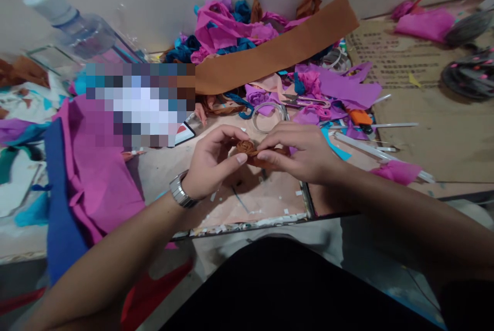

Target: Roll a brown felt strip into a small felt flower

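Observation:
Between both hands, above the table near its front edge, is a brown crepe-paper rose [245,146], coiled into a small spiral. My left hand [216,158] pinches the coiled head between thumb and fingers. A silver watch [180,190] is on that wrist. With thumb and forefinger, my right hand [299,150] grips the twisted strip of the same brown paper leading from the coil. The strip's loose end hangs below the right fingers, partly hidden by them. Just beyond the hands lies a roll of clear tape [267,117].
A long brown paper strip [278,48] lies across a heap of pink, purple and blue paper scraps. Small scissors [306,101], an orange cutter [359,117] and white sticks [380,153] lie to the right. A plastic bottle [83,32] stands at back left. Pink paper [102,171] overhangs the left edge.

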Action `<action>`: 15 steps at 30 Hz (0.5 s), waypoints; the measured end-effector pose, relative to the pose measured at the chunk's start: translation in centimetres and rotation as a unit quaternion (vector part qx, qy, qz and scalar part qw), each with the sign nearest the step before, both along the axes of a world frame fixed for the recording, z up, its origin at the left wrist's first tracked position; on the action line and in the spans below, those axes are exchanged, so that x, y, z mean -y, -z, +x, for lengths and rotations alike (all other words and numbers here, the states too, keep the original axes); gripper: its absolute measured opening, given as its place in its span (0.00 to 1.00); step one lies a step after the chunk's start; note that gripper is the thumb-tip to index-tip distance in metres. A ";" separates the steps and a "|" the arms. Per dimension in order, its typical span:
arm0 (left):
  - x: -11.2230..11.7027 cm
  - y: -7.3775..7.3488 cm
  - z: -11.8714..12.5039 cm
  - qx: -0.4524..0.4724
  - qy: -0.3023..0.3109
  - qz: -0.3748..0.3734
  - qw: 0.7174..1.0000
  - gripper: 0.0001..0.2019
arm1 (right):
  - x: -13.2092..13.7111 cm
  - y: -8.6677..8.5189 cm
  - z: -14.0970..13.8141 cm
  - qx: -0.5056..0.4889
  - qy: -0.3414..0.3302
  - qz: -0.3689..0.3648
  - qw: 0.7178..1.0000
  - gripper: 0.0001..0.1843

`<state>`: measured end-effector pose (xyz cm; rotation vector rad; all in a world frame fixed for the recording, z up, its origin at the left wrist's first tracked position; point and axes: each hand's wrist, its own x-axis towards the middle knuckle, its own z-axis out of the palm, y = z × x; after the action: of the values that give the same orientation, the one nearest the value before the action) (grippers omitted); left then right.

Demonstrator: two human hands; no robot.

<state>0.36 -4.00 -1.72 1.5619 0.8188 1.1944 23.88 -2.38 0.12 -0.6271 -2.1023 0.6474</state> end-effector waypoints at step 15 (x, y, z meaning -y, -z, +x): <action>-0.2 0.3 -0.3 0.016 0.003 -0.039 0.999 0.14 | -0.1 0.1 0.3 0.010 0.018 0.012 1.000 0.07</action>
<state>0.03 -3.79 -1.98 1.4777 0.8309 1.1669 24.14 -2.32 -0.01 -0.6583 -2.1100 0.5979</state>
